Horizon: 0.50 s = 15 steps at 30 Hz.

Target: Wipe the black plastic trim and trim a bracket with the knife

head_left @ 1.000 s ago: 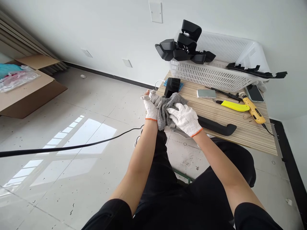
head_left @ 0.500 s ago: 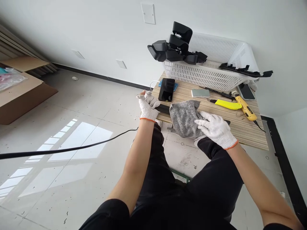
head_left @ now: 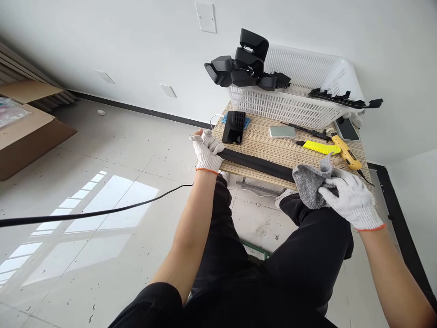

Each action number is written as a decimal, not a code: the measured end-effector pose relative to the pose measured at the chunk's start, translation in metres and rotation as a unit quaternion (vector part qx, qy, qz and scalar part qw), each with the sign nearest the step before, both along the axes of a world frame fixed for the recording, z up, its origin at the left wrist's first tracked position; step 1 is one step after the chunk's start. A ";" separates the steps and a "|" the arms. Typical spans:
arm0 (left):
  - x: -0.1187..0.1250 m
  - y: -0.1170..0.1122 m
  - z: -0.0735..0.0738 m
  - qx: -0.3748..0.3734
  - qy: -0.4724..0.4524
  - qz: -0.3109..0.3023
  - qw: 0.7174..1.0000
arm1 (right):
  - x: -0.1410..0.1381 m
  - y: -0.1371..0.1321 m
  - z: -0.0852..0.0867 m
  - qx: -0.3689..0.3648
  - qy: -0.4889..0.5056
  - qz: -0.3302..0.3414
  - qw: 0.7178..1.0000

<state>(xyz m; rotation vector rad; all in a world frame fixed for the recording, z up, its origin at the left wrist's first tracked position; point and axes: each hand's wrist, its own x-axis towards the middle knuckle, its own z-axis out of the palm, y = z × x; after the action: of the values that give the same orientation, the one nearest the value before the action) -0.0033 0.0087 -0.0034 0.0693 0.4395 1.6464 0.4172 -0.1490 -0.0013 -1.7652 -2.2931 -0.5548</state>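
Two gloved hands sit at the near edge of the striped wooden worktop [head_left: 273, 146]. The left hand [head_left: 205, 151] grips one end of a long black plastic strip [head_left: 256, 163] lying along that edge. The right hand [head_left: 351, 201] clutches a knitted grey cloth [head_left: 308, 184], seemingly over the other end. Glossy tiled floor [head_left: 102, 182] lies open left of the worktop.

Table [head_left: 264, 148] set against wall. White basket [head_left: 290, 107] at rear, black parts [head_left: 244, 68] piled on left rim. Vent piece [head_left: 235, 126], silver case [head_left: 282, 132], yellow blade [head_left: 321, 147], yellow tool [head_left: 344, 152], phone [head_left: 345, 129] laid on top. Carton [head_left: 30, 136] seen far left. Cable [head_left: 95, 212] run across floor.
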 end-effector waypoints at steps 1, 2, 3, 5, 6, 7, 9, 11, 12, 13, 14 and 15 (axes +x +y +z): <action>0.000 0.000 0.001 -0.002 -0.003 0.002 1.000 | -0.003 0.001 -0.006 0.002 0.018 -0.004 1.000; 0.001 0.000 0.001 -0.003 -0.006 0.003 1.000 | -0.006 0.003 -0.012 0.002 0.036 -0.003 0.999; 0.001 0.000 0.002 -0.004 -0.011 0.005 1.000 | -0.010 0.005 -0.017 -0.001 0.054 0.002 0.999; 0.001 -0.001 0.002 -0.005 -0.021 0.008 1.000 | -0.017 0.010 -0.024 -0.019 0.078 0.013 0.997; 0.001 -0.001 0.002 -0.004 -0.025 0.008 1.000 | -0.020 0.012 -0.026 -0.026 0.082 0.017 0.996; 0.001 -0.001 0.002 -0.002 -0.027 0.007 1.000 | -0.023 0.014 -0.026 -0.031 0.083 0.019 0.996; 0.001 -0.001 0.001 0.005 -0.029 0.004 1.000 | -0.025 0.017 -0.025 -0.037 0.074 0.020 0.996; 0.000 -0.001 -0.001 0.014 -0.026 0.005 1.000 | -0.026 0.018 -0.023 -0.034 0.062 0.030 0.997; -0.001 -0.001 -0.002 0.015 -0.022 0.006 1.000 | -0.025 0.019 -0.022 -0.033 0.059 0.036 0.997; -0.002 -0.001 -0.003 0.016 -0.018 0.008 1.000 | -0.025 0.019 -0.021 -0.032 0.058 0.041 0.997; -0.002 -0.001 -0.004 0.016 -0.015 0.009 1.000 | -0.024 0.019 -0.020 -0.031 0.060 0.046 0.997; -0.003 0.000 -0.005 0.013 -0.011 0.008 1.000 | -0.024 0.019 -0.020 -0.031 0.062 0.048 0.996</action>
<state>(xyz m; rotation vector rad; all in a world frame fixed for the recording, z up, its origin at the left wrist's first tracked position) -0.0064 0.0085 -0.0086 0.0680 0.4029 1.6679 0.3929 -0.1296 -0.0209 -1.6543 -2.3174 -0.3503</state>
